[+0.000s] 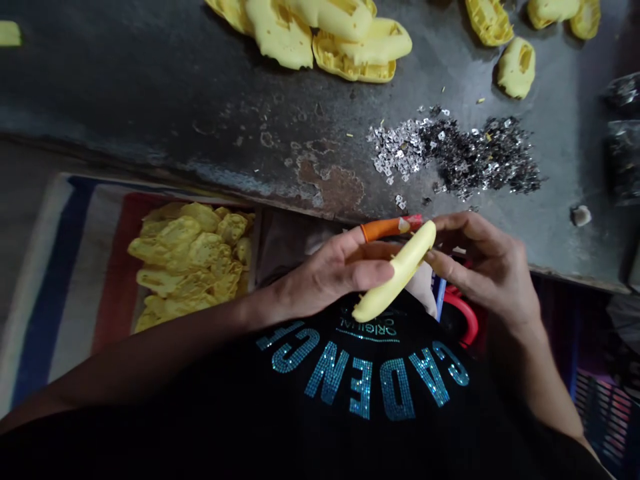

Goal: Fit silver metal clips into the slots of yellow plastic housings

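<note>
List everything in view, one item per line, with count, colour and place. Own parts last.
Held shell: 1, yellow, between the hands
Table shells: several overlapping, yellow, table's top centre
Loose shells: 4, yellow, upper right
Yellow piece: 1, yellow, upper left edge
Heaped shells: uncountable, yellow, lower left
Metal tabs: uncountable, silver and dark, on the table
Lump: 1, whitish, table's right
Table: 1, dark grey, across the top
Striped sheet: 1, blue, white, red, left
Basket: 1, bluish, lower right
Shirt: 1, black, blue letters, bottom
Finger cover: 1, orange, left finger
Left grip: 1, bare palm, holding the shell
Right grip: 1, bare, at the shell's upper end
</note>
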Motion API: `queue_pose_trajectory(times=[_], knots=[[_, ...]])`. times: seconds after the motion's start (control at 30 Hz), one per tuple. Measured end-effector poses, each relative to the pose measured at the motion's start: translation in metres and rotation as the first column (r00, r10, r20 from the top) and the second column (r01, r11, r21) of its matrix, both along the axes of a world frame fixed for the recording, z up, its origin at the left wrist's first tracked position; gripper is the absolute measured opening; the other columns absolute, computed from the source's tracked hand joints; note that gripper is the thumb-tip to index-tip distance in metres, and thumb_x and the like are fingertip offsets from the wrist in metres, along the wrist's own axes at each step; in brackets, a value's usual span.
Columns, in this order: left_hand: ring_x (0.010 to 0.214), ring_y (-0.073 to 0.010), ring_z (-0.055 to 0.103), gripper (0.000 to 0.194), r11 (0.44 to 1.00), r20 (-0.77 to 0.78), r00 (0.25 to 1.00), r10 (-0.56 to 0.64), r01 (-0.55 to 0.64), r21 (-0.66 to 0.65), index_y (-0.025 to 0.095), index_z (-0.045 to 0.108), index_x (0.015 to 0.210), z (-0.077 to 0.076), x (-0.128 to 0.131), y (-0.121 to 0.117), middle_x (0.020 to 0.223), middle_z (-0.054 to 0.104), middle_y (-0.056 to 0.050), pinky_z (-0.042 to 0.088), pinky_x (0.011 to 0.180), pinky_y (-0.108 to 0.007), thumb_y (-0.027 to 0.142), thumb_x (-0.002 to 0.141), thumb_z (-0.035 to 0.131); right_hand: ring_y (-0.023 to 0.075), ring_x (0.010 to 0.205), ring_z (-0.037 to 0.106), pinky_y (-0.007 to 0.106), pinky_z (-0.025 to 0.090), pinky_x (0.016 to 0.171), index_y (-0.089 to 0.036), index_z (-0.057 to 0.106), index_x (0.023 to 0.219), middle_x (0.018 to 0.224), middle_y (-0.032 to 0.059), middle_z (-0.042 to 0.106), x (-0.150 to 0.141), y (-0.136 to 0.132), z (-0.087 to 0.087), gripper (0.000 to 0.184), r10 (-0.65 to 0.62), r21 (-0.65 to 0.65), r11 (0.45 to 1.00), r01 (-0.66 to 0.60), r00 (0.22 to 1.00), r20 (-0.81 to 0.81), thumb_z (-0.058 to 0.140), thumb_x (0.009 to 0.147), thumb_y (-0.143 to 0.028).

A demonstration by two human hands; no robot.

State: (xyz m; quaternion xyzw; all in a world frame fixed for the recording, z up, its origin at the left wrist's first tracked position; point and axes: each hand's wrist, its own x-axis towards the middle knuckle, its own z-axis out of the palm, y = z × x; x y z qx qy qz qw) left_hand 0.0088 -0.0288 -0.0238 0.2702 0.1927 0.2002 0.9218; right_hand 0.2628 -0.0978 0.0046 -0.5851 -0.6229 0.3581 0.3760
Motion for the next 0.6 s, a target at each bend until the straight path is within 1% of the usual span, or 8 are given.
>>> queue_pose_trajectory(times=[0.07,0.1,0.2,0.27,0.33,0.47,0.53,0.6], knots=[[0.124,-0.0229,0.079,0.062,0.996,-0.006,1.000,-0.026,0.026,0.087,0.034,0.075,0.158,0.001,-0.007,-0.001,0.147,0.080,-0.009,0.063,0.100,-0.026,0.034,0.098,0.091,0.0190,0.089,0.078,0.034,0.065,0.082,-0.030,0.081,0.120,0.108,0.0004,0.083,-0.003,0.000,-0.001,0.026,-0.021,0.000,1.000,0.021,0.999,-0.028,0.092,0.097,-0.029],[0.122,-0.0228,0.079,0.065,0.991,-0.019,0.999,-0.048,0.050,0.125,0.034,0.074,0.160,0.001,-0.010,-0.001,0.146,0.080,-0.009,0.063,0.098,-0.026,0.033,0.097,0.092,0.0187,0.088,0.078,0.034,0.065,0.082,-0.030,0.080,0.118,0.107,0.0003,0.083,-0.005,-0.001,-0.002,0.025,-0.037,0.015,0.999,0.038,0.999,-0.028,0.092,0.096,-0.028],[0.090,-0.0164,0.076,0.071,0.965,-0.100,0.988,-0.114,0.134,0.225,0.034,0.069,0.166,0.000,-0.019,0.000,0.127,0.084,-0.008,0.059,0.072,-0.021,0.038,0.098,0.091,0.0191,0.088,0.079,0.035,0.066,0.082,-0.030,0.079,0.118,0.107,0.0013,0.083,-0.012,-0.006,-0.007,0.024,-0.077,0.108,0.991,0.076,0.997,0.007,0.089,0.097,-0.025],[0.078,-0.0156,0.072,0.070,0.945,-0.161,0.981,-0.106,0.150,0.290,0.032,0.069,0.166,-0.002,-0.022,-0.001,0.113,0.084,-0.007,0.056,0.064,-0.022,0.043,0.100,0.088,0.0203,0.088,0.079,0.036,0.066,0.081,-0.029,0.079,0.119,0.106,0.0023,0.083,-0.013,-0.009,-0.012,0.025,-0.087,0.192,0.978,0.079,0.996,0.032,0.087,0.096,-0.022],[0.079,-0.0185,0.075,0.066,0.924,-0.198,0.979,-0.057,0.127,0.361,0.029,0.072,0.164,-0.003,-0.022,-0.003,0.112,0.085,-0.008,0.060,0.066,-0.025,0.047,0.102,0.085,0.0211,0.088,0.080,0.037,0.067,0.080,-0.028,0.078,0.120,0.105,0.0027,0.083,-0.012,-0.011,-0.018,0.026,-0.096,0.248,0.965,0.080,0.994,0.052,0.086,0.096,-0.021],[0.100,-0.0246,0.081,0.055,0.857,-0.193,0.981,0.024,0.080,0.509,0.027,0.081,0.152,-0.005,-0.018,-0.003,0.139,0.082,-0.011,0.066,0.078,-0.028,0.046,0.102,0.086,0.0212,0.088,0.080,0.037,0.069,0.080,-0.027,0.079,0.119,0.103,0.0035,0.083,-0.010,-0.011,-0.025,0.023,-0.108,0.270,0.958,0.093,0.993,0.042,0.087,0.098,-0.025],[0.107,-0.0264,0.081,0.053,0.819,-0.189,0.981,0.041,0.076,0.569,0.027,0.081,0.153,-0.004,-0.021,0.001,0.142,0.082,-0.010,0.067,0.083,-0.028,0.045,0.103,0.084,0.0199,0.086,0.080,0.034,0.068,0.078,-0.026,0.080,0.117,0.101,0.0033,0.084,-0.012,-0.009,-0.026,0.023,-0.104,0.252,0.962,0.105,0.994,-0.017,0.089,0.096,-0.027],[0.105,-0.0267,0.081,0.057,0.787,-0.173,0.985,0.015,0.095,0.610,0.026,0.074,0.161,-0.002,-0.030,0.006,0.136,0.084,-0.011,0.066,0.085,-0.029,0.051,0.110,0.074,0.0177,0.081,0.080,0.031,0.068,0.075,-0.025,0.080,0.114,0.097,0.0022,0.084,-0.017,-0.007,-0.027,0.022,-0.114,0.176,0.975,0.138,0.984,-0.140,0.091,0.095,-0.029]])
